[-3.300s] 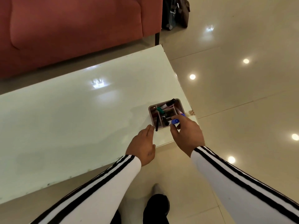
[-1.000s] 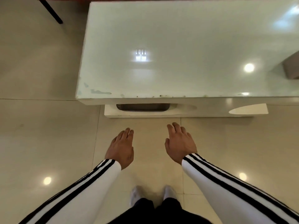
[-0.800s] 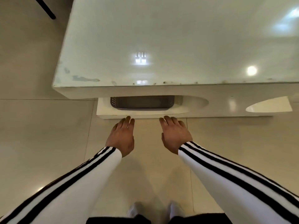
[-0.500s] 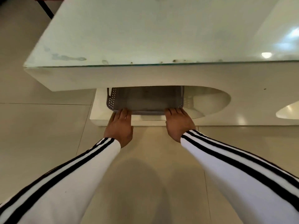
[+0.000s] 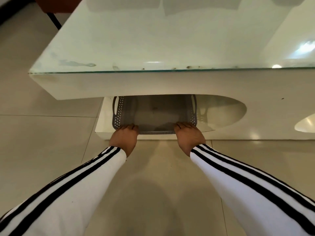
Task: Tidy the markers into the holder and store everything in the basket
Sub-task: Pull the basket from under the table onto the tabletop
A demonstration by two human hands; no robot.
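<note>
A grey perforated plastic basket (image 5: 117, 114) sits on the low shelf under the white table, its inside bare as far as I can see. My left hand (image 5: 124, 137) grips the near rim at the left corner, fingers curled over the edge. At the right corner of the same rim my right hand (image 5: 188, 136) holds on the same way. The basket's far half is hidden under the tabletop. The marker holder and markers are out of view.
The white glass-topped table (image 5: 153, 40) overhangs the basket, and its thick front apron (image 5: 153, 84) hangs low above the shelf. The white shelf base (image 5: 102, 128) rests on beige floor tiles. A dark chair leg (image 5: 54, 19) stands at the far left.
I have bent lower and closer to the table. Both hands went from resting at the basket's near edge to closing over its rim.
</note>
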